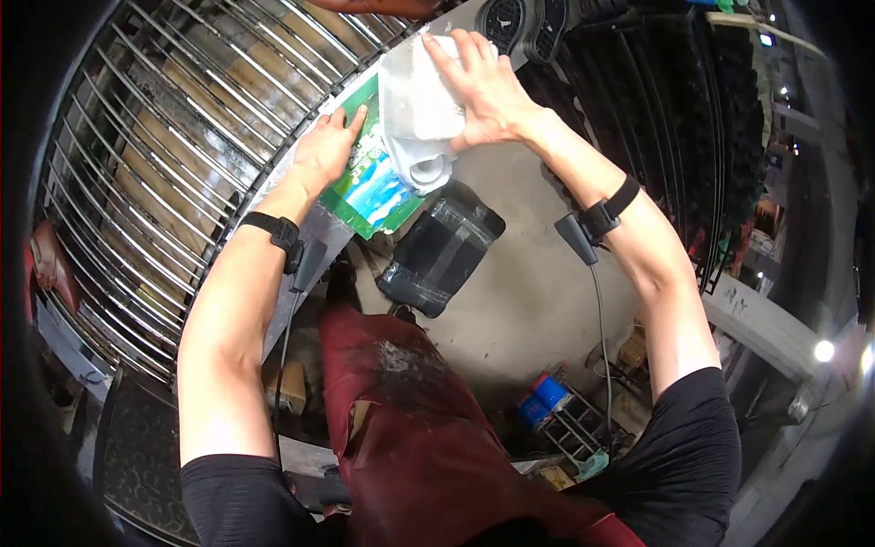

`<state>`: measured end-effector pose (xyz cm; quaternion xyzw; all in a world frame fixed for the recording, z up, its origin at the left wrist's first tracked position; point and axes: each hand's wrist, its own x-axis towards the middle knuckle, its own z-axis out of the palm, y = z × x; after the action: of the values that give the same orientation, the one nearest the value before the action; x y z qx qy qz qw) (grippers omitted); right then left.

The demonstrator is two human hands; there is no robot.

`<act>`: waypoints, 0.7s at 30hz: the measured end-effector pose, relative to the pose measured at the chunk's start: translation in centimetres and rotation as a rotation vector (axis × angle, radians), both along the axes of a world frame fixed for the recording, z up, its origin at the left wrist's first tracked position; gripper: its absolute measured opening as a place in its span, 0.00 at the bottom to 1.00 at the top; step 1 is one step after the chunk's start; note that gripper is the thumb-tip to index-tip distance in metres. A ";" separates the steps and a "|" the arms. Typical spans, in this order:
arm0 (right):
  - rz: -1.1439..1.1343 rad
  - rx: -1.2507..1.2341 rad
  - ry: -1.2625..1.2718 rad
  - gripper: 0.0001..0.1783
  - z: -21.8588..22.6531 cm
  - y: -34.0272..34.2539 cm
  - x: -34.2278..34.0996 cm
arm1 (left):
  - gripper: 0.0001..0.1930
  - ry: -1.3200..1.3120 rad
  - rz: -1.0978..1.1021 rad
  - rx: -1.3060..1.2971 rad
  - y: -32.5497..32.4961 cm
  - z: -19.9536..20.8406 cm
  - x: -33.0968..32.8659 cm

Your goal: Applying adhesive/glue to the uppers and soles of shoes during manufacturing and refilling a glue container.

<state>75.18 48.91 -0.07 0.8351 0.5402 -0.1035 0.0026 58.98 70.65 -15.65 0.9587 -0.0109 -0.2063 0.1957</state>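
Spread over a whitish, translucent plastic container [408,109] is my right hand [492,98], its fingers apart on the white upper part and the thumb low at its side. A rounded, ring-like part of the container [428,171] sticks out toward me. Under and beside it lies a green sheet [395,217] with a blue and white printed picture. My left hand [324,151] rests on the sheet's left part, index finger stretched out, the other fingers slightly bent. Whether the container is fixed to the sheet I cannot tell.
A rack of curved metal bars [137,173] fills the left, beside the narrow grey ledge under the sheet. On the floor below sits a black taped bundle [444,251]. Black shoes [504,23] stand at the far end. Dark hanging goods [638,100] line the right.
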 end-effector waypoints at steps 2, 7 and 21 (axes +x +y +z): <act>-0.055 0.046 0.006 0.82 0.8 -0.6 -0.2 | 0.43 -0.007 -0.009 0.015 0.0 0.1 0.0; -0.111 -0.006 -0.002 0.81 3.7 -2.4 -0.3 | 0.44 -0.012 0.002 0.019 -0.5 0.3 0.0; -0.218 0.176 0.002 0.80 12.3 -8.9 0.3 | 0.42 -0.018 -0.008 -0.015 0.0 0.3 -0.2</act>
<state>75.45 40.01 12.23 0.8858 0.4532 -0.0562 -0.0824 58.81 70.62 -15.30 0.9589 -0.0179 -0.1983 0.2021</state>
